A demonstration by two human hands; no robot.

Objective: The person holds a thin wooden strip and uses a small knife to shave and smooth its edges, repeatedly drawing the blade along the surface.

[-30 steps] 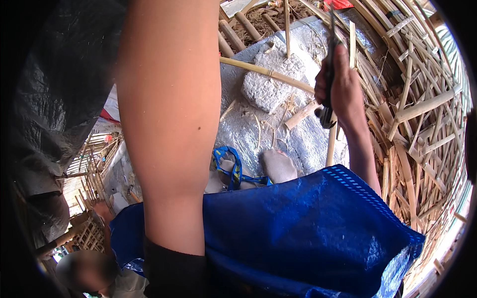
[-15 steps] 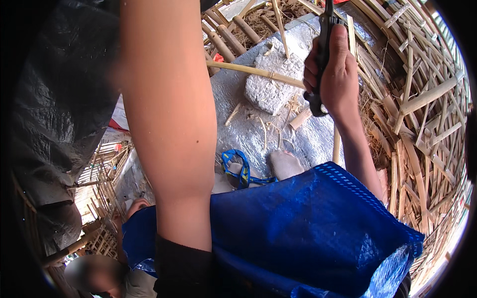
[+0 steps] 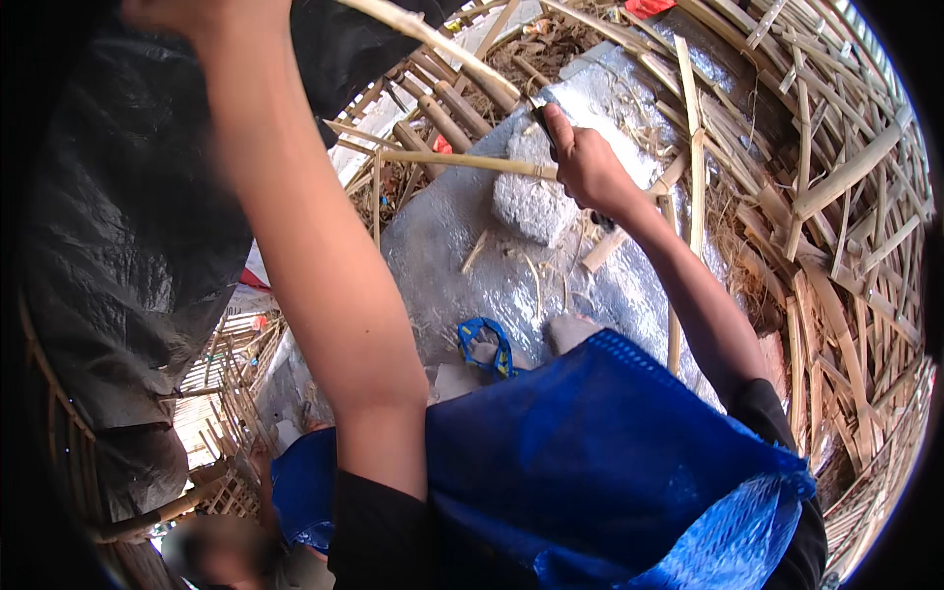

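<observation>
My right hand (image 3: 595, 175) is closed around the black handle of a knife (image 3: 603, 221), mostly hidden by the fingers. Its blade end reaches the tip of a pale bamboo strip (image 3: 433, 34) that slants in from the top edge. My left hand (image 3: 211, 12) is at the upper left, cut off by the picture's edge, so its fingers cannot be made out; whether it holds the strip is not visible. Beneath my right hand lies a rough whitish block (image 3: 531, 202). A thin bamboo stick (image 3: 462, 159) runs across it toward my right wrist.
A blue woven sheet (image 3: 580, 433) covers my lap, with a blue-strapped sandal (image 3: 487, 344) beyond it. Silvery sheeting (image 3: 423, 246) lies underfoot. Split bamboo (image 3: 836, 206) is heaped on the right; black plastic (image 3: 128, 197) hangs left. Another person (image 3: 221, 551) is at lower left.
My right hand has moved left and turned over the block, bringing the knife to the bamboo strip. My left arm has swung up and left, and the strip has come into view.
</observation>
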